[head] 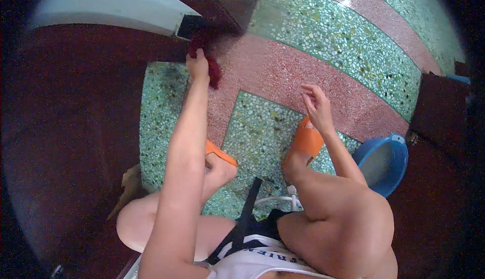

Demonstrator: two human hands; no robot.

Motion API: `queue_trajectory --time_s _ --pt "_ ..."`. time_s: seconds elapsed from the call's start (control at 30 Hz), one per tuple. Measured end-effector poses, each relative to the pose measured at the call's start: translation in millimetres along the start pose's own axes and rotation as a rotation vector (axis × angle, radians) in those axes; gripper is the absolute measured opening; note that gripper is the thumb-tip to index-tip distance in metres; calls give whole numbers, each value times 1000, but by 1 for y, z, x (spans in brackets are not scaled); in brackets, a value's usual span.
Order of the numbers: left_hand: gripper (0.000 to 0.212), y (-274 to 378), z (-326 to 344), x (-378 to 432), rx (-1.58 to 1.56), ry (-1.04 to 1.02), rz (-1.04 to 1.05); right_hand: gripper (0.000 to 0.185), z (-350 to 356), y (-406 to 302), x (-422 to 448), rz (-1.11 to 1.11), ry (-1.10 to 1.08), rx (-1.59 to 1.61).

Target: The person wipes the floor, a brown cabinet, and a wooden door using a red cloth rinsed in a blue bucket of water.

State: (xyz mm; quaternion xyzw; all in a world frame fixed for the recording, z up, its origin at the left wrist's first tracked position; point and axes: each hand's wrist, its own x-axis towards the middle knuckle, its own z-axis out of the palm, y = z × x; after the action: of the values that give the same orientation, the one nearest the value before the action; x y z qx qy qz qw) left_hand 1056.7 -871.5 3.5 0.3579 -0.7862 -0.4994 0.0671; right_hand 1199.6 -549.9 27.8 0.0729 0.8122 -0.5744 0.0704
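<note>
My left hand (pixel 197 65) is stretched forward and closed on a dark red cloth (pixel 214 73), near the base of a dark piece of furniture. Part of the cloth lies in shadow beyond my fingers. Above the floor, over the toe of an orange slipper (pixel 307 141), my right hand (pixel 317 101) hangs with its fingers loosely curved and apart, holding nothing. A blue plastic basin (pixel 401 165) with cloudy contents stands at the right, beside my right forearm.
Green and pink terrazzo floor (pixel 265 127) lies below me. Dark reddish furniture (pixel 68 127) borders the left, and a dark block (pixel 435 108) stands at the right. Another orange slipper (pixel 223 154) is on my left foot. A white curved tube (pixel 273 198) is between my legs.
</note>
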Motion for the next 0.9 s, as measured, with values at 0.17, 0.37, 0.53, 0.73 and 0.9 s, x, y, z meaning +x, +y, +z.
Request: queue_trajectory --time_s 0.17,0.37,0.53,0.73,0.9 --pt "51 65 39 9 -709 117 162 24 15 -7 -3 -2 -121 56" --pt "57 58 89 1 -452 403 131 22 0 4 4 82 -63 18" --pt "62 8 64 48 -498 135 28 19 9 -28 14 -47 -5 44" --pt "52 47 42 27 -904 -142 -232 18 3 -18 3 61 -37 -11" --pt "56 103 25 -35 -1000 -313 20 17 17 -7 4 58 -52 46"
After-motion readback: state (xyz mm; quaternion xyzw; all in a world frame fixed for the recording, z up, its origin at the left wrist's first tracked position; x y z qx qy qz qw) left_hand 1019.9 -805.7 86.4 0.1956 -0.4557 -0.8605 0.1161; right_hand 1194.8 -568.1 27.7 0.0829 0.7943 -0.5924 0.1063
